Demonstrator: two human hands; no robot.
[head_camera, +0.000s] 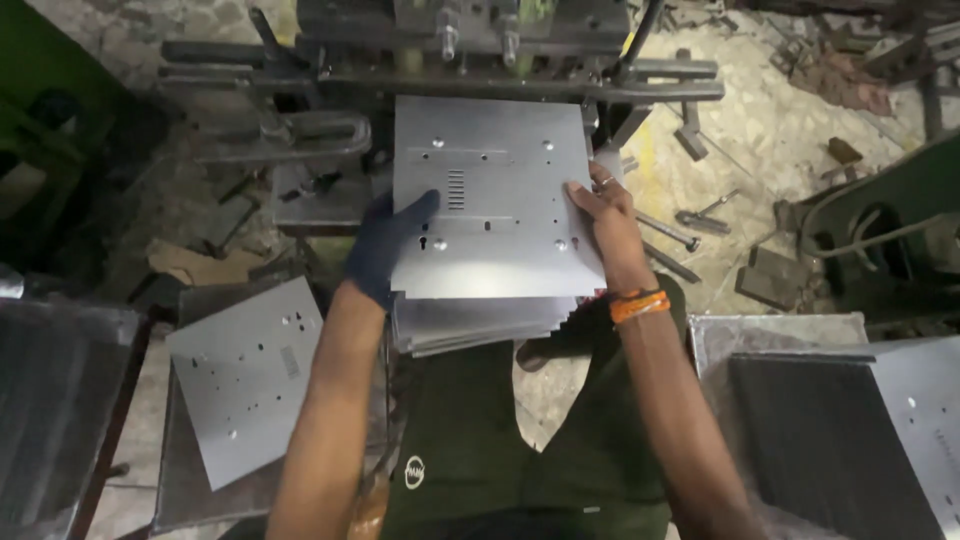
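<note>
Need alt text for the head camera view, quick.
Both hands, the left hand in a dark glove and the right hand bare, hold a punched metal sheet over a stack of sheets at a press machine. Another sheet lies lower left.

Dim workshop, light from above. Soft glare patch on lower part of top metal sheet (495, 195). Left side and corners fall into deep shadow. Overall soft, low detail, compression smear on floor debris. Mild wide-angle bend at edges. Stack at right (830, 430) dark, murky.
</note>
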